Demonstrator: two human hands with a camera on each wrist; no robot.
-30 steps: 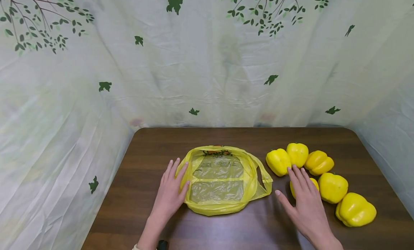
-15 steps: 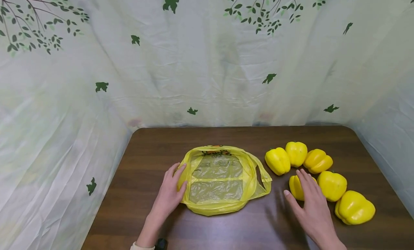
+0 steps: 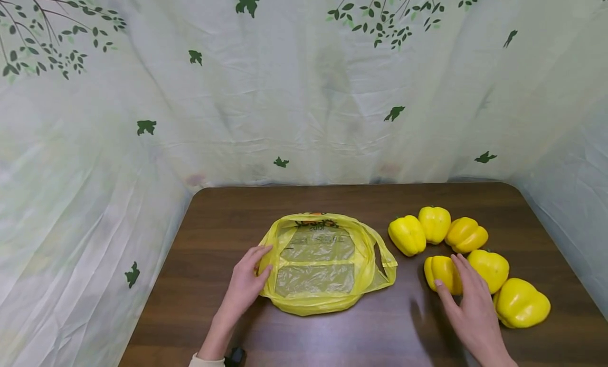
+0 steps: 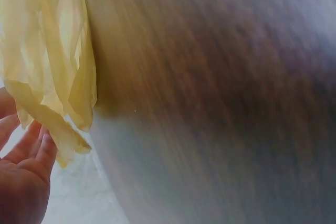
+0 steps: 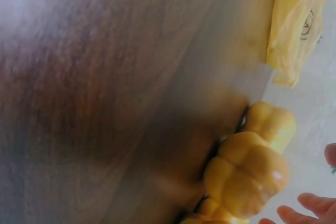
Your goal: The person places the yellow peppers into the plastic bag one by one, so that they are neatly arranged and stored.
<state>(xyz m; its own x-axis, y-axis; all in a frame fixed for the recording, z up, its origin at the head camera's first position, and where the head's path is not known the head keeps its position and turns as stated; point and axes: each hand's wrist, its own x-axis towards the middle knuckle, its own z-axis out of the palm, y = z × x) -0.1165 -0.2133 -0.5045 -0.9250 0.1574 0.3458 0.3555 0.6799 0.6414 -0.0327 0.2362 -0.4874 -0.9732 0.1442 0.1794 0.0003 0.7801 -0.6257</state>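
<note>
Tbl (image 3: 342, 340): bag (image 3: 315, 304) long sideways, handle (image 3: 389, 257) rt; L fingers (image 3: 258, 252), pinch unclear; R fingers (image 3: 470, 274) apart

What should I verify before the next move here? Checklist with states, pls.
1. Six yellow peppers on the table: ok; all right of the bag.
2. Bag mouth open: ok; spread wide, facing up.
3. Bag free inside: ok; no pepper shows in it.
4. Left grip at the bag: ok; at its left rim.
5. Left grip pinching the film firmly: cannot tell.
6. Right grip holding a pepper: not ok; fingers loosely extended by the closest pepper, nothing held.
</note>
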